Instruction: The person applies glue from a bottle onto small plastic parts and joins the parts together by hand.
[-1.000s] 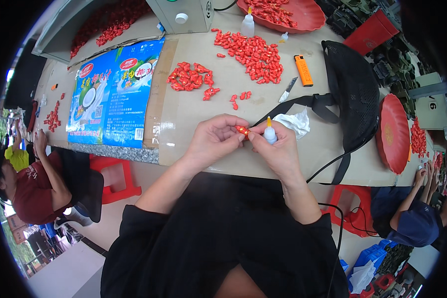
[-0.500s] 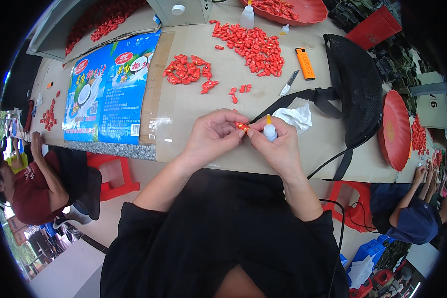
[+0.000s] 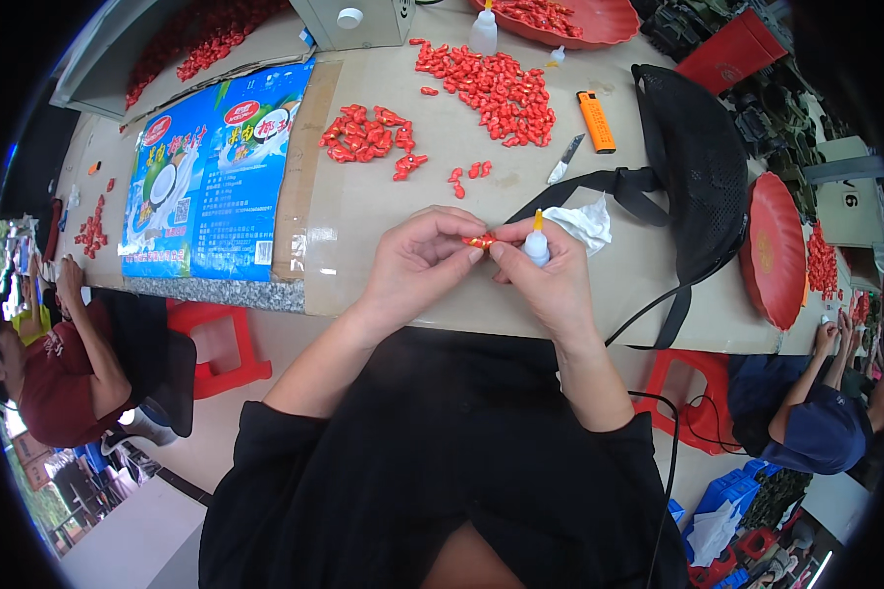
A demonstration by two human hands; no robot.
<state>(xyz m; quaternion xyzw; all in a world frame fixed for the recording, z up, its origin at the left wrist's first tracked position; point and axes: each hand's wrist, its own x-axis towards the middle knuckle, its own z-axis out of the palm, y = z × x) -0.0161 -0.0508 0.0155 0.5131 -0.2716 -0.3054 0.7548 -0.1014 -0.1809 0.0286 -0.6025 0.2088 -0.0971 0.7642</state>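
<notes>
The left hand point(image 3: 417, 265) pinched 1 small red moulded plastic piece point(image 3: 479, 240) between thumb and fingertips, just above the near edge of the cardboard-covered desk point(image 3: 383, 201). The piece was glossy, oblong and tiny, with a yellowish spot on it. The right hand point(image 3: 550, 275) was closed around 1 small white glue bottle with a yellow nozzle point(image 3: 537, 240), the nozzle pointing up just beside the piece. Beyond the hands lay 2 heaps of similar red pieces: a smaller heap point(image 3: 368, 133) past the left hand and a larger heap point(image 3: 491, 88) farther out. Between them and the hands sat about 5 loose pieces point(image 3: 469, 174). Past the right hand lay 1 orange lighter point(image 3: 595, 121), 1 small knife point(image 3: 564, 158) and 1 crumpled white tissue point(image 3: 581, 222).
</notes>
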